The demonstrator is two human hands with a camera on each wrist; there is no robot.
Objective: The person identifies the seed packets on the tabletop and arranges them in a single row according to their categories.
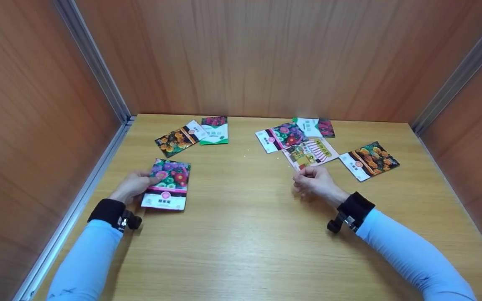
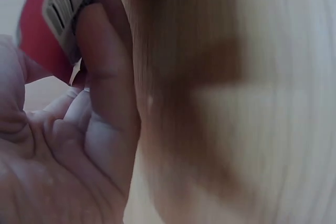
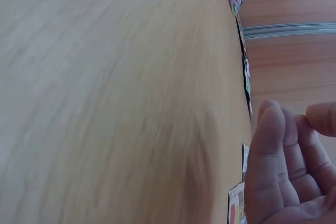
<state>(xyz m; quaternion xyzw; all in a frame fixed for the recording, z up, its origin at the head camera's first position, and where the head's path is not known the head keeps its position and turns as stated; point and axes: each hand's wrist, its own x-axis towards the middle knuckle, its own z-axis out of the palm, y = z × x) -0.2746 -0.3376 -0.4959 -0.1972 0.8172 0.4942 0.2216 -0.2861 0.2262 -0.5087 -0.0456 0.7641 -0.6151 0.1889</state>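
My left hand [image 1: 134, 184] grips a seed packet [image 1: 167, 179] with pink, red and purple flowers, thumb over its front. In the left wrist view, fingers support its pink back [image 2: 39, 51] with a barcode. My right hand [image 1: 318, 182] hovers low over the table, fingertips at the near corner of a pink-and-yellow striped packet [image 1: 312, 152]. In the right wrist view, thumb and fingers [image 3: 268, 145] come together loosely, and no object shows between them. Another pink-flower packet [image 1: 282, 137] overlaps the striped one.
At the back left, an orange-flower packet [image 1: 178, 140] overlaps a green-and-white packet [image 1: 214, 133]. Another green-and-white one [image 1: 310, 126] lies at the back right, an orange-flower one [image 1: 373, 161] further right. Wooden panels [image 1: 266, 58] wall the table [image 1: 241, 234]. Tiny pale specks dot its middle.
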